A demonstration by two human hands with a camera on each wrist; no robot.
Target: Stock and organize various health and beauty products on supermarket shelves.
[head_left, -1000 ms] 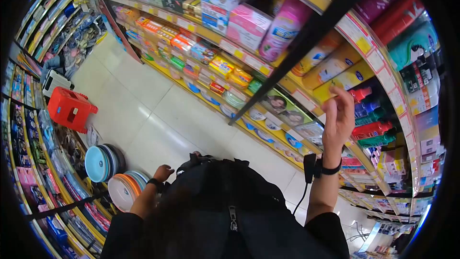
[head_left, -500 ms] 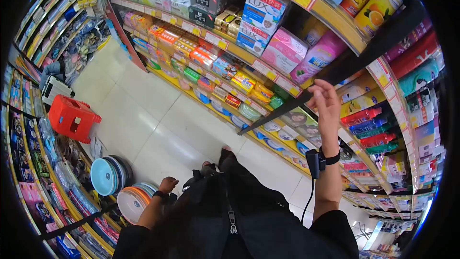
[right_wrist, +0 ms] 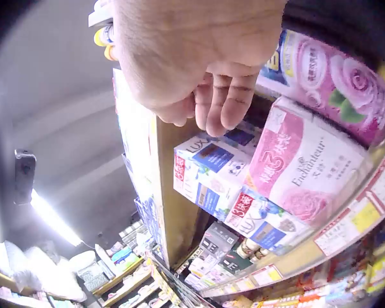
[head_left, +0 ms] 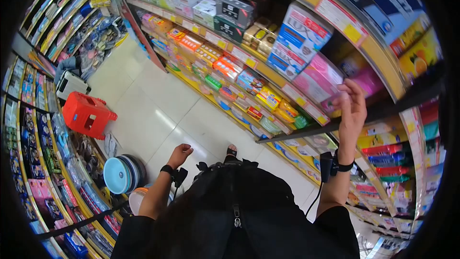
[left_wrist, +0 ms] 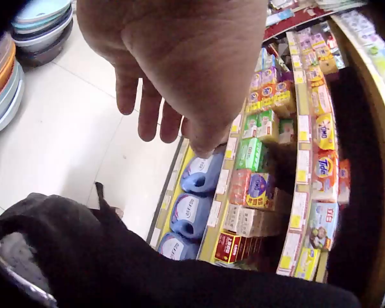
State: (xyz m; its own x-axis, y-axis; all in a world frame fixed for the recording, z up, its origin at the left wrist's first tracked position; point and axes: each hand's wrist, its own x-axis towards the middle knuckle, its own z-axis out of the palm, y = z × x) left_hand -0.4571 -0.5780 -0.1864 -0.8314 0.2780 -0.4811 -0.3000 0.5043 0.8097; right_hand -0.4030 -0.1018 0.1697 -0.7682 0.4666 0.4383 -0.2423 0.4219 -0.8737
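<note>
My right hand (head_left: 353, 115) is raised at the shelf with loosely bent fingers and holds nothing. In the head view it overlaps a pink soap box (head_left: 318, 79) and a blurred pink pack (head_left: 369, 84). The right wrist view shows the fingers above stacked white-and-blue Lux boxes (right_wrist: 208, 173), with the pink Enchanteur box (right_wrist: 308, 167) and a rose-printed pack (right_wrist: 337, 83) beside them. Low over the aisle, my left hand (head_left: 179, 156) hangs relaxed with nothing in it. Boxed soaps (left_wrist: 250, 154) and blue bottles (left_wrist: 191, 215) fill the lower shelves beyond it.
A dark post (head_left: 306, 134) divides the shelves on the right. On the tiled floor (head_left: 165, 115) at left stand a red plastic stool (head_left: 86, 115) and stacked basins (head_left: 117, 175). Packed shelves (head_left: 43, 148) line the left side.
The view has turned, and the right hand has passed from the bottles beyond the post to the pink box near the Lux boxes. The left hand has swung forward from beside the basins.
</note>
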